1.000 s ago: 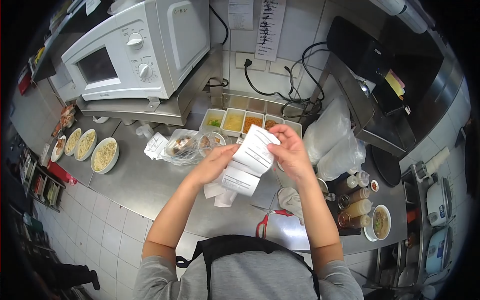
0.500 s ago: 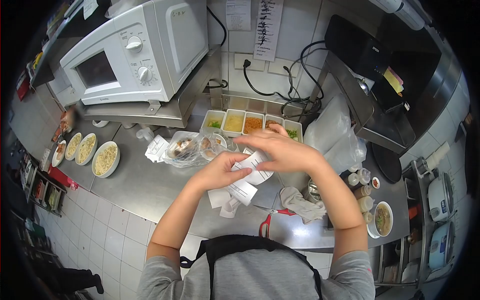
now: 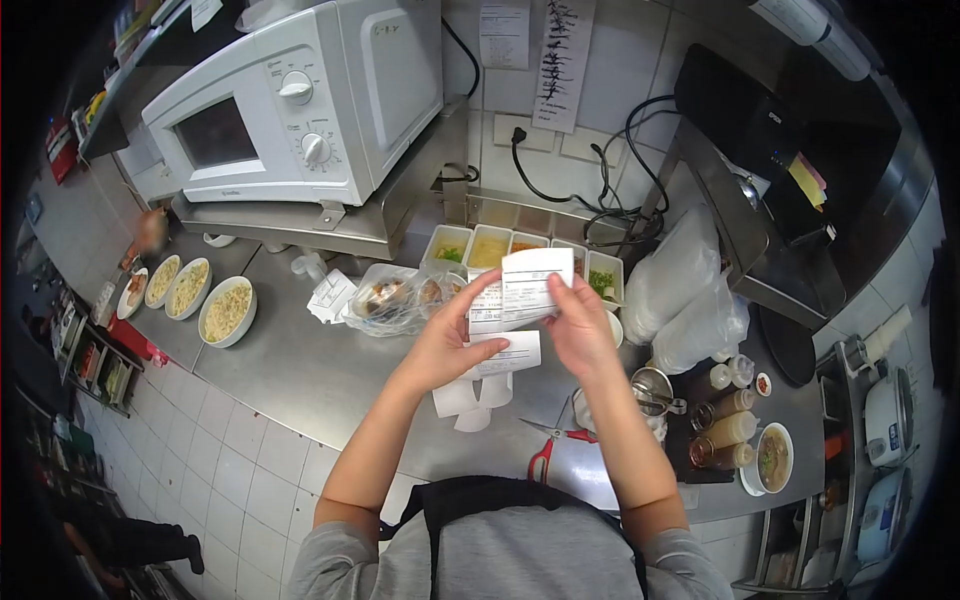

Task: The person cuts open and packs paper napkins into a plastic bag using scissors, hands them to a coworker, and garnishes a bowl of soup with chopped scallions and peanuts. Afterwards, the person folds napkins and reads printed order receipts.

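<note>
Both hands hold printed paper slips [image 3: 538, 285] above the steel counter. My left hand [image 3: 442, 345] grips their left side, thumb across the lower part. At the upper right, my right hand [image 3: 582, 325] pinches the papers between thumb and fingers. More white slips [image 3: 478, 400] hang or lie just below; whether they are joined to the held ones is unclear. Red-handled scissors [image 3: 545, 450] lie on the counter nearer my body. Behind the hands stand white tubs of toppings [image 3: 490, 250], and a clear plastic bag with food [image 3: 385, 300] is left of my left hand.
Noodle bowls [image 3: 228, 311] line the left counter below a microwave [image 3: 290, 110]. On the right are plastic bags [image 3: 680, 280], a metal cup [image 3: 652, 388], sauce bottles [image 3: 728, 430] and a soup bowl [image 3: 774, 457]. A person's dark-clothed leg [image 3: 150, 540] shows at lower left.
My right hand, earlier spread over the papers, has drawn back to their right edge and pinches them. The slips are now opened out and upright. The camera view has shifted slightly.
</note>
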The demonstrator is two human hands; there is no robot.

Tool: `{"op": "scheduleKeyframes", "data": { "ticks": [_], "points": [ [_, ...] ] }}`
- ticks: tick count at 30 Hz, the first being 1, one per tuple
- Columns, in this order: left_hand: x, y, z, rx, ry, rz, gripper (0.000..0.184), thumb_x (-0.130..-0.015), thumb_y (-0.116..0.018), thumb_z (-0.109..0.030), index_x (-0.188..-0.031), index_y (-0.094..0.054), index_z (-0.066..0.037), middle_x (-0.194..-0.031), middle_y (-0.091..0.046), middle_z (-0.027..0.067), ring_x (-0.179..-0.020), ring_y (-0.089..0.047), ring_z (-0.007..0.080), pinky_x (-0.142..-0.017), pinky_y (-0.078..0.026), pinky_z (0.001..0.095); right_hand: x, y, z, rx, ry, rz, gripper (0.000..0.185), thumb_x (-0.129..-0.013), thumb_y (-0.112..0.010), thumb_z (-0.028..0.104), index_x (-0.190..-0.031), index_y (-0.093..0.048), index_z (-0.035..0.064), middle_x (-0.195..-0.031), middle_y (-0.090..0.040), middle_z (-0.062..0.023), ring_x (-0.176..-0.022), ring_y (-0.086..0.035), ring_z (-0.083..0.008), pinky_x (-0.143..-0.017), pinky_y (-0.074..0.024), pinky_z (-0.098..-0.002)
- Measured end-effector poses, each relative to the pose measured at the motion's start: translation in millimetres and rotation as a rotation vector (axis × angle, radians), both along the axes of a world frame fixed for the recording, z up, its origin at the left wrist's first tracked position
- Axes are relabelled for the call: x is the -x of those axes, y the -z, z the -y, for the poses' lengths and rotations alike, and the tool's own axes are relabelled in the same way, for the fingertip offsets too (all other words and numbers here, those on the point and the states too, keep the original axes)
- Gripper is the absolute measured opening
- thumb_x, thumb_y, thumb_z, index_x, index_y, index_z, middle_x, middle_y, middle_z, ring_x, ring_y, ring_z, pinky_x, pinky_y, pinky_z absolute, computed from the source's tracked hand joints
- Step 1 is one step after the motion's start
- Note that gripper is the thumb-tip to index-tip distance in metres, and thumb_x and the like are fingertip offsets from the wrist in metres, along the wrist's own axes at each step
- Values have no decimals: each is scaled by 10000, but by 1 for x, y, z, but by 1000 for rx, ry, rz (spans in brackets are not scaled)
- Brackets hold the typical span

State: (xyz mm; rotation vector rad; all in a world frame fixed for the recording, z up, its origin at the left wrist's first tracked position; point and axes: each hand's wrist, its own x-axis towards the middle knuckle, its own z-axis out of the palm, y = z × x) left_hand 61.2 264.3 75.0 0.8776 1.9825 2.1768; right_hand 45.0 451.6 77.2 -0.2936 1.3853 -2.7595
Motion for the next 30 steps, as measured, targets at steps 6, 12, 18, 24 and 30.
{"op": "scheduleKeyframes", "data": {
  "ticks": [6, 12, 18, 24, 30],
  "points": [
    [-7, 0, 0, -150, -25, 26, 898, -717, -689, 109, -1458, -230, -105, -1381, -391, 106, -1240, -433, 182, -1003, -396, 325, 6, 15, 30, -127, 205, -96, 185, -903, -623, 231, -867, -536, 71, -854, -604, -14, -806, -541, -53, -699, -435, -192],
    [1, 4, 13, 170, -41, -123, 893, -721, -681, 113, -1460, -236, -117, -1383, -394, 107, -1218, -454, 179, -989, -409, 321, -6, -3, 28, -222, 124, -208, 289, -906, -598, 149, -1119, -433, 44, -999, -609, -92, -897, -566, -101, -769, -464, -243],
    [-5, -4, 7, 56, -76, -66, 977, -720, -693, 93, -1482, -123, -127, -1384, -393, 115, -1199, -473, 183, -986, -416, 334, -13, -11, 18, -293, 14, -401, 608, -874, -563, -17, -1374, -230, 77, -1135, -576, -169, -1051, -565, -174, -885, -459, -287],
    [-1, 35, 2, -285, -37, -15, 886, -755, -723, -12, -1461, -192, -94, -1314, -480, 112, -1156, -511, 197, -914, -465, 334, -7, -3, 13, -306, 167, -553, 458, -868, -558, -45, -1287, -390, 31, -1151, -559, -124, -1050, -559, -166, -890, -458, -284],
    [3, 67, 6, -22, 50, 331, 301, -829, -697, -114, -1102, -619, -13, -1021, -667, 58, -949, -604, 113, -834, -483, 274, -8, -2, 1, -390, 209, -510, 122, -879, -575, -14, -999, -598, -11, -1027, -616, -61, -949, -571, -112, -830, -458, -240]
  ]
}}
